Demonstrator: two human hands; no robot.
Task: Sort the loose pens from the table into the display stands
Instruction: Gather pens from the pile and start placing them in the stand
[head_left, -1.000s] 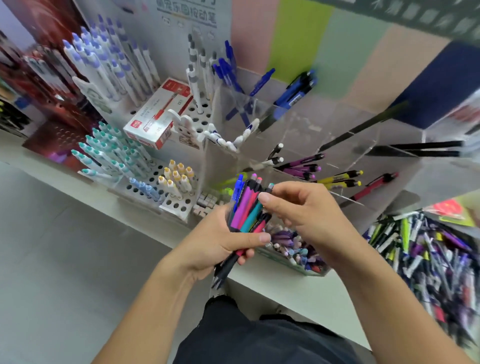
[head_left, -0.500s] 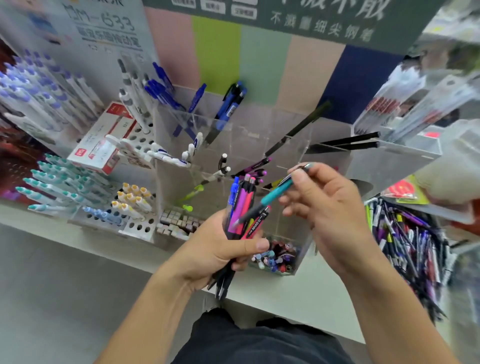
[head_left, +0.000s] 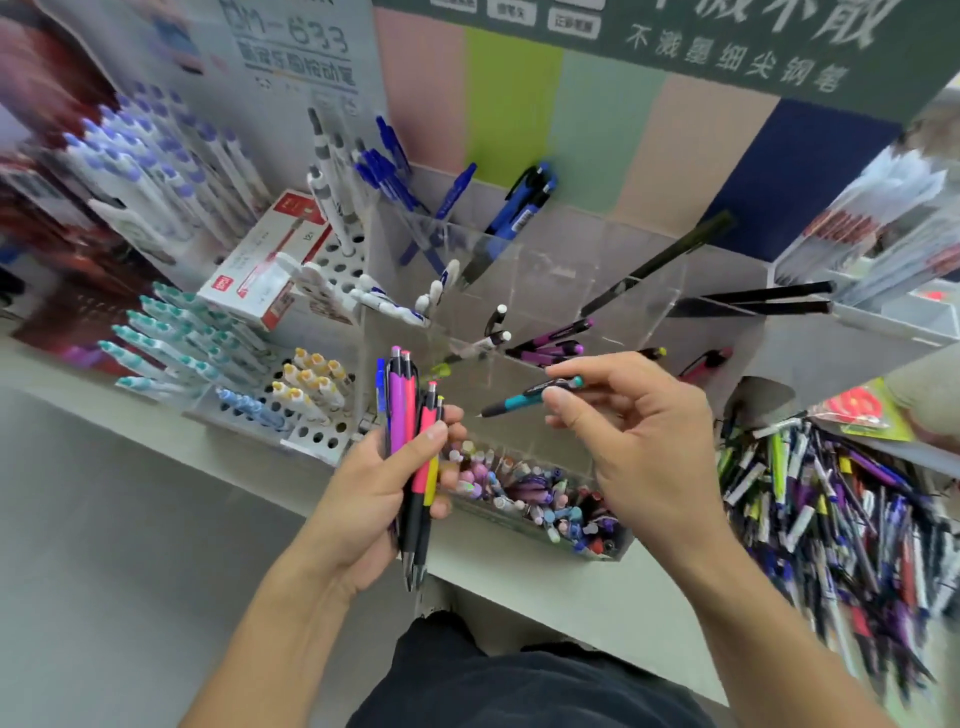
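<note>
My left hand (head_left: 387, 488) grips a bundle of pens (head_left: 408, 431), pink, magenta, blue and yellow, held upright with their clickers up. My right hand (head_left: 634, 441) pinches a single teal pen (head_left: 530, 397) between thumb and fingers, its tip pointing left toward the bundle. Both hands hover in front of a clear acrylic display stand (head_left: 519, 291) with compartments holding purple, white and blue pens. A heap of loose pens (head_left: 841, 514) lies on the table at the right.
White perforated stands (head_left: 322, 431) with teal, yellow and purple capped pens fill the left. A red and white box (head_left: 265, 265) leans on them. A clear bin of small pens (head_left: 540, 504) sits under my hands. Black pens (head_left: 769, 299) lie on a stand at right.
My right hand drew the teal pen out of the bundle and carried it to the right, turning it level. The camera tilted toward the clear stand and the loose heap.
</note>
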